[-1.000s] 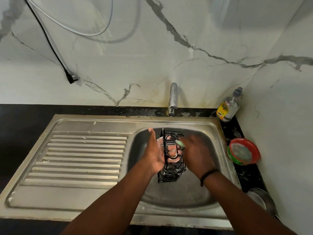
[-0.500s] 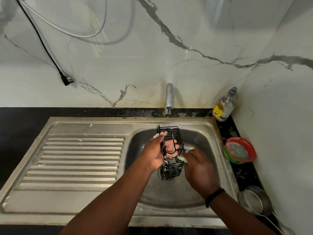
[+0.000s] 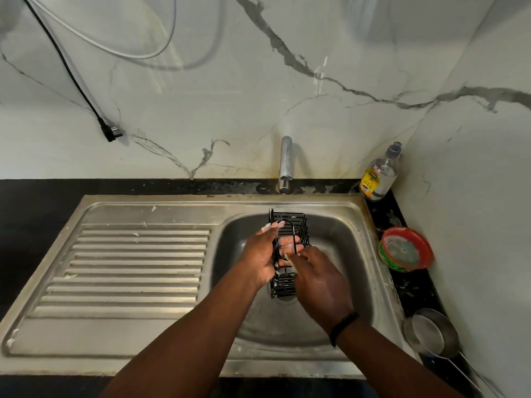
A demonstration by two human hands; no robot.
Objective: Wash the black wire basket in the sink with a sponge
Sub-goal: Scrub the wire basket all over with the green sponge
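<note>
Black wire basket [image 3: 288,254] stands on end over the sink [image 3: 339,254] bowl — I see my left hand [image 3: 263,255] gripping its side, fingers threaded through the wires. My right hand [image 3: 319,278] pinches a pale sponge [image 3: 288,257] against the basket's front — just beside the left fingers.

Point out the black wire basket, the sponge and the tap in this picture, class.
black wire basket [image 3: 288,218]: head view, on its top wire rim.
sponge [image 3: 288,256]: head view, on the pale bit showing at the right hand's fingertips.
tap [image 3: 286,156]: head view, on its upright metal spout.
</note>
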